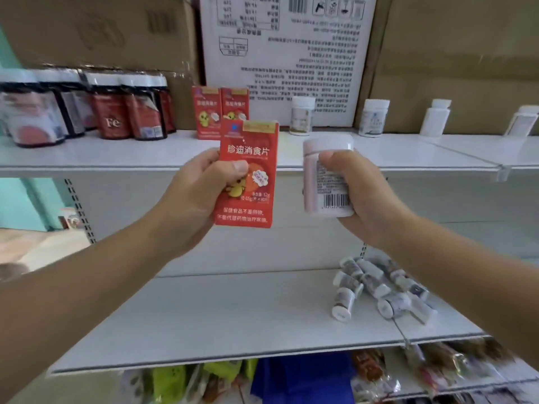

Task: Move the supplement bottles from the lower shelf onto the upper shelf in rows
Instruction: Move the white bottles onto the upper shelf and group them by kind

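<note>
The carry step is in hand: both hands are full and raised at the front edge of the upper shelf (116, 158). The left hand (192, 196) grips a red box (248, 158) upright; the right hand (367, 199) is wrapped round a white bottle (323, 158), barcode facing out.

Next, each likely needs setting down beyond the hands. Two matching red boxes (220, 112) stand just behind the left hand's box, and loose white bottles (302, 115) stand behind and right of the right hand.

Dark jars (116, 109) crowd the shelf left of the left hand. A heap of small bottles (379, 287) lies below the right hand on the lower shelf (233, 316), not yet moved.
</note>
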Available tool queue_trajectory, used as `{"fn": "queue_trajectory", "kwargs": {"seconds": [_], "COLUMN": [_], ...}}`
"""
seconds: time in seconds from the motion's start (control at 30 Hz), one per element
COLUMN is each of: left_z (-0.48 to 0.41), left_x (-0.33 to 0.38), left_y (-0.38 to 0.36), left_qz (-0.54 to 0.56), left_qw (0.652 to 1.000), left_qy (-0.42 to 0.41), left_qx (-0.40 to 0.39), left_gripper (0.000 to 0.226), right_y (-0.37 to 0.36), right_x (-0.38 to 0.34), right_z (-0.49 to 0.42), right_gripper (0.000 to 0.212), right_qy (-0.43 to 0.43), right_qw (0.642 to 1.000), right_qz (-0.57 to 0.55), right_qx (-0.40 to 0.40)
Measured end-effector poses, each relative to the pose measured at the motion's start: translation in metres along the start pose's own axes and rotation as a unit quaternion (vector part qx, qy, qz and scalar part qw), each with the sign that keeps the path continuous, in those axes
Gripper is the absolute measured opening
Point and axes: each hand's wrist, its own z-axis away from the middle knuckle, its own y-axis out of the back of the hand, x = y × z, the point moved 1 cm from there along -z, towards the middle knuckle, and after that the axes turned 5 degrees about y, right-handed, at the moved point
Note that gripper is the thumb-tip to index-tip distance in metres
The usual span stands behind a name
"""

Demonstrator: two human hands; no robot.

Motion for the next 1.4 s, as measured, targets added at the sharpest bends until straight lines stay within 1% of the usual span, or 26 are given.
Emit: {"fn": "queue_trajectory", "kwargs": {"seconds": [0.07,0.13,0.27,0.4,0.47,0.57,0.6,0.63,0.7,0.77,0.87,0.93,1.0,1.07,1.13,1.2,1.3,1.37,1.4], "left_z": [-0.01,-0.025,-0.058,-0.098,-0.116,-0.136,-0.142,-0.147,-0.152,-0.157,-0.161,-0.164,-0.166,-0.167,-0.168,-0.169,-0.17,-0.169,-0.169], "left_x": [0.024,0.044,0.068,0.073,0.071,0.062,0.057,0.053,0.049,0.047,0.044,0.042,0.041,0.041,0.039,0.039,0.038,0.038,0.038], "left_y": [0.022,0.045,0.084,0.101,0.104,0.108,0.112,0.115,0.12,0.122,0.122,0.126,0.129,0.129,0.129,0.128,0.128,0.126,0.125], "left_qz": [-0.028,-0.059,-0.111,-0.178,-0.201,-0.279,-0.289,-0.289,-0.289,-0.331,-0.373,-0.396,-0.419,-0.417,-0.43,-0.437,-0.449,-0.463,-0.46], "left_qw": [0.998,0.995,0.989,0.983,0.979,0.959,0.957,0.956,0.955,0.938,0.918,0.906,0.894,0.896,0.889,0.885,0.88,0.875,0.877], "left_qy": [-0.044,-0.069,-0.07,-0.038,-0.032,-0.04,-0.037,-0.032,-0.038,-0.073,-0.102,-0.108,-0.102,-0.094,-0.098,-0.103,-0.097,-0.096,-0.096], "left_qx": [0.032,0.05,0.064,0.04,0.026,0.013,0.015,0.023,0.049,0.067,0.085,0.104,0.12,0.12,0.122,0.123,0.117,0.108,0.098], "left_gripper": [0.032,0.027,0.038,0.041,0.041,0.034,0.034,0.035,0.041,0.044,0.046,0.049,0.054,0.059,0.055,0.052,0.058,0.047,0.041], "right_y": [-0.017,-0.029,-0.047,-0.054,-0.056,-0.052,-0.049,-0.046,-0.039,-0.034,-0.029,-0.025,-0.023,-0.021,-0.021,-0.02,-0.017,-0.016,-0.016], "right_x": [-0.01,-0.013,-0.015,-0.01,-0.008,0.0,0.003,0.005,0.01,0.016,0.026,0.031,0.033,0.034,0.034,0.034,0.031,0.03,0.03], "right_z": [-0.018,-0.04,-0.084,-0.125,-0.14,-0.159,-0.164,-0.169,-0.178,-0.183,-0.186,-0.187,-0.187,-0.189,-0.19,-0.191,-0.193,-0.193,-0.193], "right_gripper": [0.015,0.007,0.009,0.006,0.016,0.034,0.039,0.038,0.029,0.031,0.054,0.059,0.059,0.047,0.038,0.04,0.053,0.058,0.059], "right_qy": [0.021,0.036,0.054,0.05,0.041,0.03,0.025,0.018,0.006,0.002,0.014,0.02,0.013,0.002,-0.002,-0.002,-0.007,-0.01,-0.008], "right_qw": [1.0,0.999,0.996,0.995,0.994,0.989,0.985,0.982,0.976,0.972,0.969,0.969,0.972,0.98,0.986,0.989,0.99,0.989,0.989], "right_qz": [0.008,0.02,0.053,0.075,0.095,0.136,0.158,0.178,0.208,0.222,0.236,0.234,0.221,0.186,0.153,0.128,0.11,0.113,0.119], "right_qx": [-0.019,-0.031,-0.046,-0.039,-0.041,-0.054,-0.058,-0.059,-0.064,-0.075,-0.069,-0.078,-0.08,-0.075,-0.07,-0.069,-0.088,-0.092,-0.086]}}
